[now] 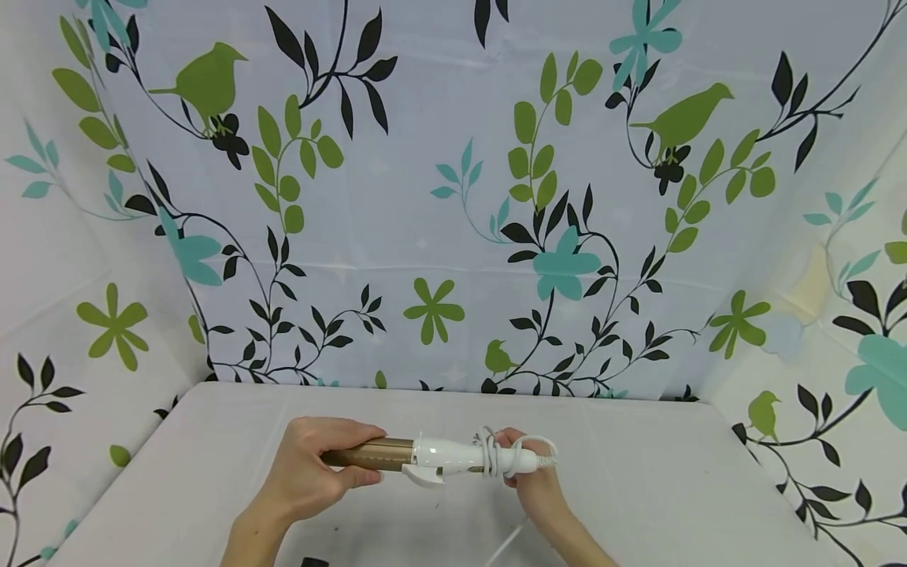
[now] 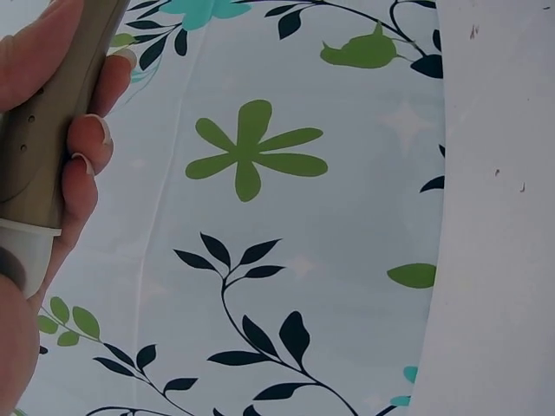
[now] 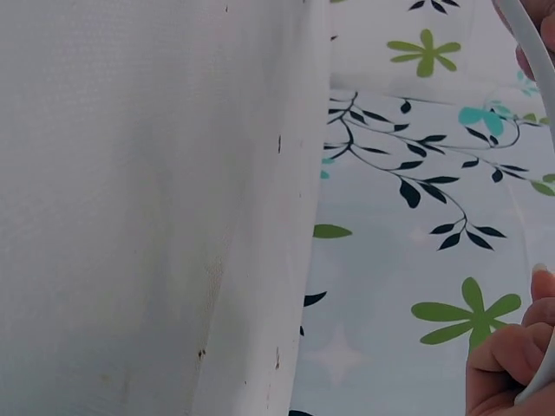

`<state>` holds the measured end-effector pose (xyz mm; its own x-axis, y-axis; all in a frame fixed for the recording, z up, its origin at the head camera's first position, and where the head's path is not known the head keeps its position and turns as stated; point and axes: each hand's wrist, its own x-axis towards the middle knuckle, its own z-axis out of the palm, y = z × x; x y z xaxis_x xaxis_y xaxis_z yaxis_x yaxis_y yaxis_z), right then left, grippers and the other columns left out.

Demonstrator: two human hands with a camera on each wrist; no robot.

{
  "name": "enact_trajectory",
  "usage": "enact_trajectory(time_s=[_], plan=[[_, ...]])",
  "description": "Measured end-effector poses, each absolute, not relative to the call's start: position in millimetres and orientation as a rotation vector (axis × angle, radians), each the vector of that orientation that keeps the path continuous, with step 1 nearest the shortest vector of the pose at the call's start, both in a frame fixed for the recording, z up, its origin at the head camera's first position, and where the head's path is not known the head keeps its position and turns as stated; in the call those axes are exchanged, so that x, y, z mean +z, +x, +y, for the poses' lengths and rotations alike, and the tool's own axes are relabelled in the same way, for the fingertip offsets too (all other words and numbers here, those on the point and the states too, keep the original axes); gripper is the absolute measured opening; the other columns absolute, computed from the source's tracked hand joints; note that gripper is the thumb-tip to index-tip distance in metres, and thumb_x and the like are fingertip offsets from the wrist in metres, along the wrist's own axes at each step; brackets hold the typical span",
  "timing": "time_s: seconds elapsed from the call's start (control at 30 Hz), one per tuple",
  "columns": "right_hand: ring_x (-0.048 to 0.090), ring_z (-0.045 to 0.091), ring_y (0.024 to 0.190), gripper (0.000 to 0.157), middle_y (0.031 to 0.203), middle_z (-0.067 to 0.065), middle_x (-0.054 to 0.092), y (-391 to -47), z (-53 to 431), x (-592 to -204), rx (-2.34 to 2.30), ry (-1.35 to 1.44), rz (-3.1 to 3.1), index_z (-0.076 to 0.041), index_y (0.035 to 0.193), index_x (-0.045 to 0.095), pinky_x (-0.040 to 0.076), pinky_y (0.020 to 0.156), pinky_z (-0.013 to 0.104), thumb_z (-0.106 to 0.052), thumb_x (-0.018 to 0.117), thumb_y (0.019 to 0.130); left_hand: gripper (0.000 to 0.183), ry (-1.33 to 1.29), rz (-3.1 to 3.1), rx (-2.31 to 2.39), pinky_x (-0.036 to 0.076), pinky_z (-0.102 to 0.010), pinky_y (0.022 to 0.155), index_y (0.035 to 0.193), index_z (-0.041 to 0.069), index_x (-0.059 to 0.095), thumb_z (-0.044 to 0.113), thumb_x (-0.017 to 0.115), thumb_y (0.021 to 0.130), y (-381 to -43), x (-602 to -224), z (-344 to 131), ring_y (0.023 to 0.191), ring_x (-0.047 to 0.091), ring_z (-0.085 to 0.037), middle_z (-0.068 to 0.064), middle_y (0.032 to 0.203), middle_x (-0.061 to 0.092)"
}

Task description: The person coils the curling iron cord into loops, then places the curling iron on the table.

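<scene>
A curling iron (image 1: pixel 446 454) with a gold-brown barrel and a white handle lies level between both hands, over the white table. My left hand (image 1: pixel 312 465) grips the barrel, thumb on the near side; in the left wrist view its fingers (image 2: pixel 85 147) curl along the gold-brown barrel (image 2: pixel 39 130). A white lever (image 1: pixel 423 475) juts from the handle's lower side. White cord (image 1: pixel 490 453) winds in loops around the handle. My right hand (image 1: pixel 536 480) holds the handle's cord end, partly hidden behind it. Curled fingers (image 3: pixel 512 360) show in the right wrist view, beside the cord (image 3: pixel 531 52).
Beneath the hands is a white-covered table (image 1: pixel 638 472). A patterned curtain (image 1: pixel 425 197) with leaves and birds hangs behind it and along both sides. A small black object (image 1: pixel 315 562) shows at the front edge. A stretch of white cord (image 1: pixel 506 543) hangs below the right hand.
</scene>
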<state>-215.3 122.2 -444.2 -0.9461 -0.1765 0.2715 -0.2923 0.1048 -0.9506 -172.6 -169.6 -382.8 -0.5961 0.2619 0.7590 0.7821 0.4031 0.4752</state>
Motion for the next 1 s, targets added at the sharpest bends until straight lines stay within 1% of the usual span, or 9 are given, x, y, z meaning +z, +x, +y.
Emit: enact_trajectory(time_s=[0.1,0.2,0.27,0.43,0.53,0.67,0.77,0.87,1.0], plan=[[0.034,0.003,0.050,0.024,0.066,-0.006,0.049,-212.0,123.6,-441.2,2.107,0.410,-2.214,0.003,0.090,0.061,0.032,0.047,0.016,-0.017,0.052,0.102,0.048,-0.876,-2.079,-1.131,0.055,-0.017,0.067,0.092,0.011,0.079,-0.002,0.093,0.048,-173.1,-382.8,-169.8,0.076,0.073,-0.007,0.001,0.086,0.078],[0.032,0.004,0.049,0.016,0.074,-0.004,0.052,-208.2,124.5,-437.1,2.221,0.311,-2.118,0.004,0.097,0.059,0.032,0.048,0.017,-0.012,0.055,0.098,0.048,-0.883,-2.058,-1.149,0.055,-0.017,0.067,0.092,0.010,0.079,-0.004,0.092,0.049,-174.7,-383.7,-170.8,0.076,0.072,-0.006,0.000,0.087,0.078],[0.032,0.005,0.049,0.015,0.077,-0.004,0.053,-206.4,124.1,-434.7,2.262,0.277,-2.071,0.005,0.100,0.059,0.032,0.049,0.018,-0.009,0.057,0.095,0.049,-0.888,-2.038,-1.154,0.055,-0.016,0.067,0.093,0.011,0.079,-0.005,0.092,0.048,-175.5,-383.6,-171.9,0.077,0.072,-0.005,0.000,0.086,0.078],[0.039,0.004,0.053,0.013,0.071,-0.003,0.053,-205.0,120.0,-436.3,2.252,0.276,-2.087,0.007,0.102,0.058,0.035,0.050,0.017,0.000,0.055,0.092,0.048,-0.893,-1.988,-1.098,0.055,-0.016,0.067,0.092,0.011,0.079,-0.003,0.093,0.048,-174.9,-380.9,-174.3,0.075,0.071,-0.004,-0.001,0.083,0.077],[0.041,0.005,0.051,0.010,0.066,0.000,0.052,-204.4,117.4,-439.7,2.192,0.308,-2.179,0.009,0.096,0.059,0.035,0.048,0.017,0.002,0.051,0.095,0.048,-0.862,-1.994,-1.069,0.054,-0.015,0.067,0.091,0.011,0.079,-0.002,0.093,0.047,-173.4,-379.9,-175.3,0.075,0.071,-0.003,0.000,0.084,0.077],[0.040,0.004,0.047,0.023,0.061,0.002,0.050,-202.6,114.8,-440.7,2.037,0.384,-2.378,0.006,0.089,0.061,0.034,0.045,0.016,-0.010,0.050,0.102,0.049,-0.821,-1.979,-1.043,0.054,-0.015,0.064,0.090,0.010,0.079,-0.003,0.093,0.045,-172.9,-381.2,-176.8,0.073,0.071,-0.005,-0.003,0.082,0.077],[0.041,0.003,0.048,0.026,0.062,0.002,0.051,-200.6,112.9,-439.2,1.951,0.451,-2.478,0.001,0.095,0.065,0.035,0.045,0.016,-0.018,0.050,0.105,0.050,-0.799,-1.955,-1.014,0.053,-0.014,0.061,0.089,0.008,0.078,-0.004,0.093,0.043,-173.8,-382.3,-178.1,0.071,0.071,-0.007,-0.006,0.080,0.076],[0.041,0.002,0.048,0.029,0.063,0.001,0.051,-198.4,111.5,-438.0,1.928,0.527,-2.516,0.001,0.102,0.066,0.036,0.044,0.017,-0.023,0.048,0.106,0.050,-0.784,-1.952,-0.990,0.053,-0.014,0.061,0.088,0.009,0.078,-0.004,0.093,0.042,-174.7,-382.7,-179.4,0.070,0.070,-0.007,-0.005,0.079,0.076],[0.040,0.001,0.048,0.034,0.062,-0.003,0.050,-195.0,109.7,-436.7,1.832,0.635,-2.580,-0.002,0.104,0.065,0.037,0.044,0.017,-0.029,0.045,0.107,0.051,-0.770,-1.957,-0.957,0.054,-0.014,0.064,0.087,0.009,0.079,-0.004,0.093,0.040,-175.4,-382.4,-179.9,0.070,0.071,-0.008,-0.004,0.079,0.076]])
